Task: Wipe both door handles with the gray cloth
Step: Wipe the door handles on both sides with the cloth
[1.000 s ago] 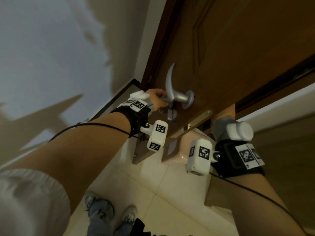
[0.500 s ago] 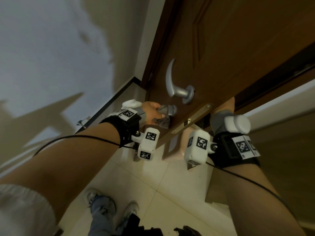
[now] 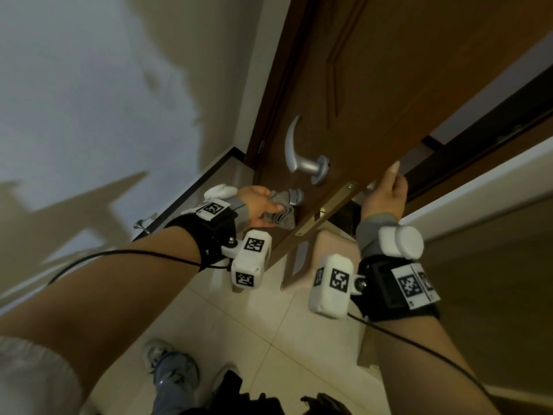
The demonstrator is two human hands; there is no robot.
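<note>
Pale tiled floor (image 3: 257, 322) and a plain wall frame a brown wooden door (image 3: 389, 94) standing ajar, seen from above by the person working on it. On the near face sits a silver lever handle (image 3: 294, 154), uncovered, with a small silver thumb-turn (image 3: 295, 196) just below it. The left hand (image 3: 260, 206) is clenched around the gray cloth (image 3: 281, 211), bunched in the fingers and pressed against the thumb-turn, below the lever and not touching it. The right hand (image 3: 386, 193) curls over the door's free edge just above the brass latch plate (image 3: 327, 209); it seems to be gripping the edge to steady the door, though its fingers go out of sight behind the wood, so how firmly cannot be told. The handle on the far face is hidden by the door. Judging by the cloth's place, the step in hand looks like wiping the lock fitting under the near handle, or moving off the near side altogether; whether the lever itself is already clean cannot be read. The next move probably calls for carrying the cloth round the door's edge to the hidden handle, with the right hand keeping the door from swinging while the left reaches behind
</note>
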